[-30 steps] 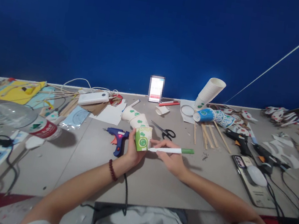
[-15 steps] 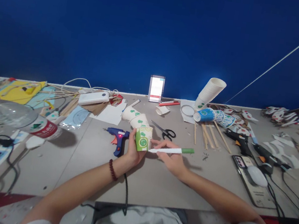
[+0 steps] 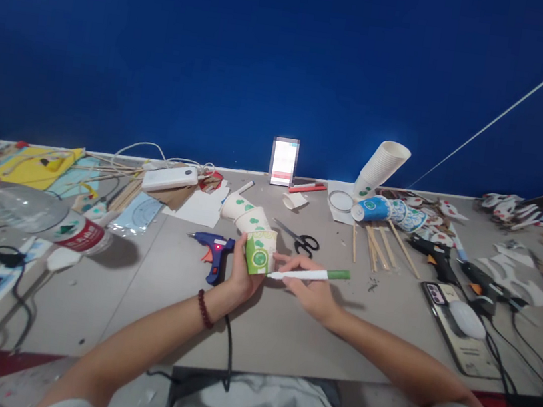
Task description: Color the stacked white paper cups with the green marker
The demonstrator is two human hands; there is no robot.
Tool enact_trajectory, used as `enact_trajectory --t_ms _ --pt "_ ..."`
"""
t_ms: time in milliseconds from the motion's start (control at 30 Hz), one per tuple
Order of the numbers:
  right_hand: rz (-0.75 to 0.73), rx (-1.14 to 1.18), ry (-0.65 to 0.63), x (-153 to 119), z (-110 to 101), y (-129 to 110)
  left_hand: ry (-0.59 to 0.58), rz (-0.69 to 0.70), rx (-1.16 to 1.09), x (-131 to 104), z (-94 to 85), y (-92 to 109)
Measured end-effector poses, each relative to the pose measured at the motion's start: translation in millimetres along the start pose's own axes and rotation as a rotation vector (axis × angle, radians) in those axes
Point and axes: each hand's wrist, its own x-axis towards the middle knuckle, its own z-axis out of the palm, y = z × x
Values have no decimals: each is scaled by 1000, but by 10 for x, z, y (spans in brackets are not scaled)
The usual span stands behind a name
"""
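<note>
My left hand (image 3: 243,272) grips a paper cup (image 3: 259,255) with a green and white print, its fingers and thumb around the lower part. Joined behind that cup, other white cups with green spots (image 3: 242,214) lean back to the left. In my right hand (image 3: 309,288) is a white marker with a green end (image 3: 309,274), pinched between the fingers. Its tip touches or nearly touches the lower right edge of the printed cup. Left of my left hand lies a blue glue gun (image 3: 216,253). Black scissors (image 3: 305,242) rest behind my right hand.
On the left are a plastic bottle (image 3: 47,216) and a power strip (image 3: 2,287). A tall cup stack (image 3: 382,168), a blue cup (image 3: 370,209) and wooden sticks (image 3: 379,249) stand or lie at the back right. Nearer right, a phone (image 3: 464,342) lies by black glue guns (image 3: 433,256).
The marker in my right hand has shifted slightly to the left along the cup's lower edge. My left hand and the cups have hardly moved.
</note>
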Motion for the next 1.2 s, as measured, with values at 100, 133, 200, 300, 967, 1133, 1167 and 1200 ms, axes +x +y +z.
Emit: enact_trajectory --t_ms 100,133,200,300,967,1133,1167,1200 --pt "-10 -6 12 -1 0 0 2 5 -8 -5 -2 1" --pt "-14 -10 18 0 -1 -1 1 5 -9 -6 -4 2" --pt "-14 -15 28 4 -2 -4 -4 -2 -6 -11 -6 5" --pt "-7 -18 38 7 -2 -4 -5 -8 6 -16 -5 10" --pt "-15 -25 16 8 -7 -1 -17 5 -2 22 -36 -12" --pt "-25 -22 2 -7 -4 10 -28 6 -1 31 -46 -12" --pt "-28 -25 7 -6 -4 6 -29 9 3 24 -40 -9" --pt "-28 -29 13 -4 -5 1 -30 11 7 14 -32 -4"
